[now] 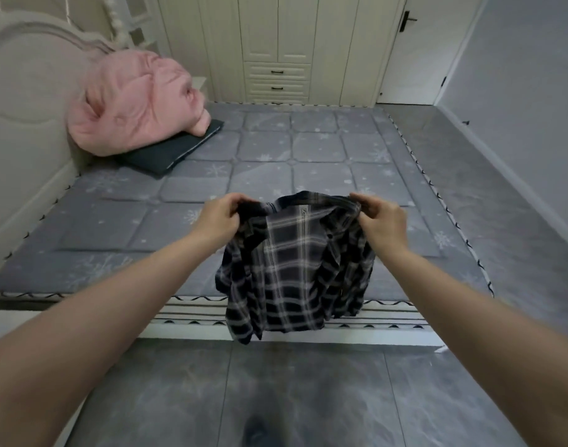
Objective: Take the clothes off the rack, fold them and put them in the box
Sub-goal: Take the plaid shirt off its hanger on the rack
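A dark blue and white plaid shirt [292,269] hangs in the air in front of me, over the near edge of the bed. My left hand [219,217] pinches its left shoulder and my right hand [381,221] pinches its right shoulder, both at collar height. The collar faces me and the body of the shirt droops loosely, bunched at the sides, its hem below the mattress edge. No rack and no box are in view.
A grey quilted mattress [179,195] fills the middle. A pink bundled duvet [134,101] lies on a dark folded cloth [173,150] by the padded headboard at left. Cream wardrobe doors and drawers [276,75] stand behind. Grey tiled floor [276,398] lies below me.
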`<state>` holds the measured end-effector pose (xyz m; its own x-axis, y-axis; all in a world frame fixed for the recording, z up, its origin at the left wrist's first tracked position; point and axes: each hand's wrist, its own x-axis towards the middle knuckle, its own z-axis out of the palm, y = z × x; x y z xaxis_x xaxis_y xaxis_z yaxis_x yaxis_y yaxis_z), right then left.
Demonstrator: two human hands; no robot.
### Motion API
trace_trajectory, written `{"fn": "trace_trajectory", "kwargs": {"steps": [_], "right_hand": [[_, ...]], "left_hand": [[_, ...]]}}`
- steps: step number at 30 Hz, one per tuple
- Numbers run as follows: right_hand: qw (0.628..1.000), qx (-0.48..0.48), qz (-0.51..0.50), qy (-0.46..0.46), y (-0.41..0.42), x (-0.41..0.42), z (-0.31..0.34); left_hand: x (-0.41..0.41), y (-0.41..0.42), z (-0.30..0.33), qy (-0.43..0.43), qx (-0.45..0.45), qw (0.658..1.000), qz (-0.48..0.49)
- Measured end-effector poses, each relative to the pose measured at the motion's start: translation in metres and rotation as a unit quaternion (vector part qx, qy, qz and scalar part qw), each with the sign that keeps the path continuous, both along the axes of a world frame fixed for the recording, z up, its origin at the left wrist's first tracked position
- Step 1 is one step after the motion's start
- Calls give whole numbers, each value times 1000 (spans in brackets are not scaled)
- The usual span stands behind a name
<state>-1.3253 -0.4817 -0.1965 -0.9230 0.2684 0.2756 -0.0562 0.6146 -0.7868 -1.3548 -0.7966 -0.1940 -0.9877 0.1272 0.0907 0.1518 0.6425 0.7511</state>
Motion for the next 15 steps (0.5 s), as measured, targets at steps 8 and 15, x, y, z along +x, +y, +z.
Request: {"fn": "trace_trajectory", "kwargs": {"steps": [8, 15], "right_hand": [[984, 28, -125, 123, -19, -50, 4], [982, 3, -113, 150, -29, -114, -1]], "left_hand": [[-72, 12, 27, 224, -45, 973, 16], [-141, 27, 18, 234, 7, 972, 1]]}}
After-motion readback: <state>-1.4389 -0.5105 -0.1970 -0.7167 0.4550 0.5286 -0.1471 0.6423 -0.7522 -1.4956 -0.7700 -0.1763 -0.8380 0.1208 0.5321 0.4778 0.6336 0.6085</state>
